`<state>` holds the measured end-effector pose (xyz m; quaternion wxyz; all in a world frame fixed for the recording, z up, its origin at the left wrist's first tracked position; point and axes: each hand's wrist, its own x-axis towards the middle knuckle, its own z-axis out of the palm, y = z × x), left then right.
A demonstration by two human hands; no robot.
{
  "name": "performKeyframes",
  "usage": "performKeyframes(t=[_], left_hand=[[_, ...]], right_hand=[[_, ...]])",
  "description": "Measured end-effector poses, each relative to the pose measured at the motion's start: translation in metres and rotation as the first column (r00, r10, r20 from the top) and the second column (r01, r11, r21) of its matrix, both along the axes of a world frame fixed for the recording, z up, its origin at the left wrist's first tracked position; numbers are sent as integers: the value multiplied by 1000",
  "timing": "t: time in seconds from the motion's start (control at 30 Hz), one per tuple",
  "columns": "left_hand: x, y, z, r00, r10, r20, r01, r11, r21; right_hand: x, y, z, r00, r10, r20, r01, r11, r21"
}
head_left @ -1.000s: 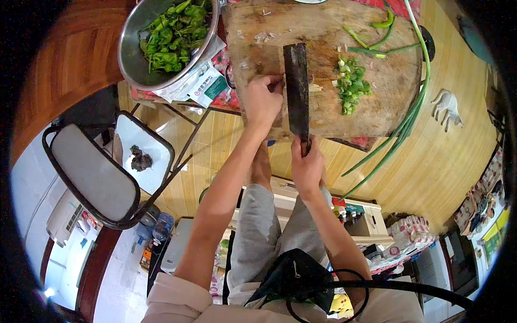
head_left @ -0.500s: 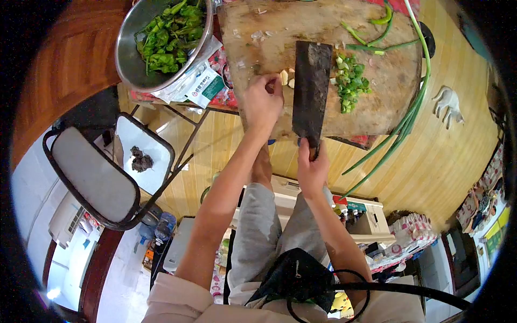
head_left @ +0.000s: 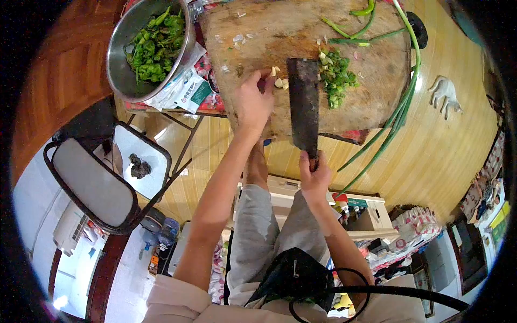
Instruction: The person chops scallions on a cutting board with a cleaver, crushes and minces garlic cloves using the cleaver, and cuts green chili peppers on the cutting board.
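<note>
My right hand grips the handle of a dark cleaver, its broad blade over the near part of a round wooden chopping board. To the blade's left, my left hand pinches a pale piece of garlic between thumb and fingertips. More garlic pieces lie on the board between that hand and the blade. Just right of the cleaver sits a heap of chopped scallion. Long whole scallions hang over the board's right edge.
A steel bowl of green peppers stands left of the board, beside a white-and-green packet. Further left is a folding chair. A cat lies on the wooden floor at right. Green peppers rest at the board's far side.
The view has shifted, so the board appears further left. The cleaver has drawn slightly toward me relative to the board. The garlic piece in my left hand sits a little apart from the others.
</note>
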<state>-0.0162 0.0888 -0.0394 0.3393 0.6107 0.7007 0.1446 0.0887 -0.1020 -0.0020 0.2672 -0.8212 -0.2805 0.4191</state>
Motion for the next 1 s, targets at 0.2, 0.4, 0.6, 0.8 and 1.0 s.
performKeyframes(t=[0.2,0.4,0.6,0.8,1.0], left_hand=[[-24,2,-7,964,171,204,-216,950,224],[-33,4,-7,960,209,188,-224,973,58],[0,-1,-8,941,154,301,-137,988,-75],[10,0,6,784,271,558,-155,957,-246],[-13,10,57,773,285,567,-162,953,-258]], right_hand=[[-15,29,4,992,109,-62,-113,991,-72],[-23,45,-7,982,185,-28,-187,979,-78],[1,24,-26,993,56,104,-50,997,-62],[23,35,2,994,-14,106,31,986,-164],[2,26,-3,971,183,152,-173,982,-75]])
